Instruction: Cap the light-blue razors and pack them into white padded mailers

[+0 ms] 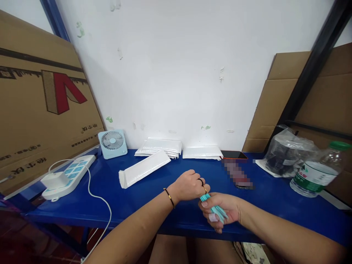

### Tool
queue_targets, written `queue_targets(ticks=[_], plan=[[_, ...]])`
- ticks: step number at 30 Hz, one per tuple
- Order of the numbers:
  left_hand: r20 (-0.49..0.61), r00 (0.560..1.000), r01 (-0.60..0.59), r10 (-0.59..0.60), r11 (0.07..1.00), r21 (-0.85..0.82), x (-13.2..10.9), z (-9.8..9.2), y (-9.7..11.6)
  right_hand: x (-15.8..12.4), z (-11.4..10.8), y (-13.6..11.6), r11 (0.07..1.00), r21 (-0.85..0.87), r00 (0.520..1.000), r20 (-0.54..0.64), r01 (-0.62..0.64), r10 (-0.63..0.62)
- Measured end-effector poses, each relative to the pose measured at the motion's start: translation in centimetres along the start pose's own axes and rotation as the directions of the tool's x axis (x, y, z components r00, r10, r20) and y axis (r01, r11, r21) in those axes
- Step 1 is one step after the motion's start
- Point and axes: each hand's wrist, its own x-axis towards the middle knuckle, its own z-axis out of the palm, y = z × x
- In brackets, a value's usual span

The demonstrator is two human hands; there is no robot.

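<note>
My right hand (220, 209) is closed round a bundle of thin, flat teal strips (219, 212), whose lower ends fan out between the fingers. A small pale lilac piece (213, 217) shows at those fingers; I cannot tell what it is. My left hand (190, 185), with a dark ring, a gold ring and a black-and-gold bracelet, is curled at the upper end of the bundle. Its fingertips are hidden behind the knuckles. Both hands meet just above the front part of the blue table (126, 205). Beyond them lies a long white packet (145, 169), set at a slant.
Stacks of white packets (159, 147) lie along the wall. To the left are a light blue fan (112, 143) and a power strip (74, 176) with a white cord. A phone (235, 155), a bagged dark item (286, 154) and a water bottle (316, 176) stand right.
</note>
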Motion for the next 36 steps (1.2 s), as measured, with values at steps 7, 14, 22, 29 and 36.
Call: queue_targets(ticks=[7,14,22,29,36], plan=[[-0.043,0.629,0.776,-0.777,0.623,0.101,-3.7,0.7,-3.9,-1.0,0.0,0.8,0.995,-0.082,0.904,-0.418,0.059,-0.088],[0.203,0.426,0.9,-0.882,0.436,0.008,-8.0,0.1,-7.6,-2.8,-0.5,-0.1,0.976,-0.15,0.872,-0.443,0.157,-0.208],[0.277,0.926,0.378,-0.258,0.573,-0.727,-7.9,-2.1,-0.4,-6.3,-1.9,-2.0,0.828,-0.549,0.712,-0.534,0.119,-0.456],[0.473,0.7,0.71,-0.535,0.458,-0.535,-7.2,-1.2,-0.7,-7.0,-2.6,-2.4,0.464,-0.807,0.623,-0.583,-0.366,-0.522],[0.534,0.464,0.862,-0.706,0.498,-0.091,-0.8,0.2,2.4,-5.7,-2.5,-2.8,0.003,-0.687,0.521,-0.554,-0.726,-0.65]])
